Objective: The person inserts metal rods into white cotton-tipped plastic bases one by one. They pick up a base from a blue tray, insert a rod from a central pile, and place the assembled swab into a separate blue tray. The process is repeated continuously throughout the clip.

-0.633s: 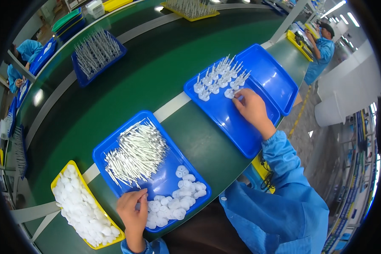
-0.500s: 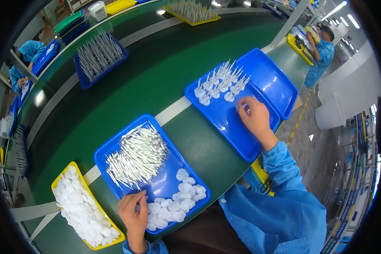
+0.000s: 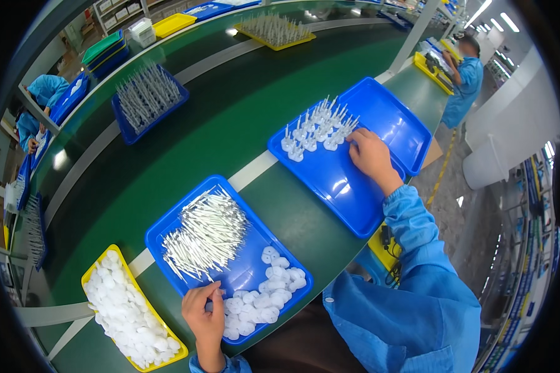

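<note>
At the near edge of a blue tray (image 3: 279,240), my left hand (image 3: 204,316) is closed, thumb and fingertips together; anything between them is too small to make out. That tray holds a heap of thin white rods (image 3: 206,231) with greyish ends and a cluster of flat white plastic discs (image 3: 269,298). To the right, my right hand (image 3: 373,158) is over another blue tray (image 3: 330,180), its fingers curled beside a group of discs with upright rods (image 3: 322,127). Whatever those fingertips pinch is hidden.
A yellow tray of white pieces (image 3: 127,311) lies at the left. Farther off on the green table (image 3: 230,99) are a blue tray of upright rods (image 3: 146,99) and a yellow one (image 3: 277,31). Another blue tray (image 3: 386,118) adjoins the right one. Co-workers sit beyond.
My right hand has moved slightly up toward the standing rods, and its fingers are now beside them. My left hand stays closed at the tray edge. The view has shifted a little.
</note>
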Demonstrator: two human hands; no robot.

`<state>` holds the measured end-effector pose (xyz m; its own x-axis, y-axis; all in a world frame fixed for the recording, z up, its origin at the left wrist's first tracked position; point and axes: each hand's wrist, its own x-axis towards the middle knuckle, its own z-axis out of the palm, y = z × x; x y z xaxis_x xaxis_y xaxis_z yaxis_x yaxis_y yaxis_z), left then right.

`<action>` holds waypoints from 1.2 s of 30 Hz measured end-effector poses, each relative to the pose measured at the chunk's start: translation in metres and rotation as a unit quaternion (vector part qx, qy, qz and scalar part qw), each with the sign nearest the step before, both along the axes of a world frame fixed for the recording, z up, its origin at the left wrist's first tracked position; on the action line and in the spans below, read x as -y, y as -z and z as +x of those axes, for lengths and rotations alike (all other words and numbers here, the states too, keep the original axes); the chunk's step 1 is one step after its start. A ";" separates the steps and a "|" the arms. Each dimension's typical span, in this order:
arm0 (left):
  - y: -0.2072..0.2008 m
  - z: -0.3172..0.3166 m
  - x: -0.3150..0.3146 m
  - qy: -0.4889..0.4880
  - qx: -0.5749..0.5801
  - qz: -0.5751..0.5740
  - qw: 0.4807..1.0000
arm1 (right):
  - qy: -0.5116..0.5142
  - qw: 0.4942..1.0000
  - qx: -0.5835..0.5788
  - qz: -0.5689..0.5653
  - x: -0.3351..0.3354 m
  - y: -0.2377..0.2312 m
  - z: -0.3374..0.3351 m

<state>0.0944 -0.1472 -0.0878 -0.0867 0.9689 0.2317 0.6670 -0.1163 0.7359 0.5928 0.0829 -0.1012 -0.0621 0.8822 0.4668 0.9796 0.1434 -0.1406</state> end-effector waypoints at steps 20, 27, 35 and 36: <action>0.004 -0.004 0.005 -0.001 0.002 0.022 1.000 | -0.216 0.971 0.068 -0.079 0.026 -0.026 -0.114; 0.006 -0.005 0.004 0.000 0.011 0.037 0.999 | -0.184 0.978 0.079 -0.063 0.019 -0.009 -0.109; 0.004 -0.006 0.004 0.002 0.003 0.029 1.000 | -0.166 0.968 0.127 -0.139 0.009 -0.029 -0.126; 0.004 -0.006 0.004 0.003 0.005 0.030 1.000 | -0.164 0.964 0.144 -0.151 0.004 -0.029 -0.127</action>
<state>0.0885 -0.1513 -0.0922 -0.0839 0.9537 0.2888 0.6595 -0.1641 0.7335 0.4662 0.0789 -0.0721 -0.4487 0.8864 0.1136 0.8936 0.4464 0.0460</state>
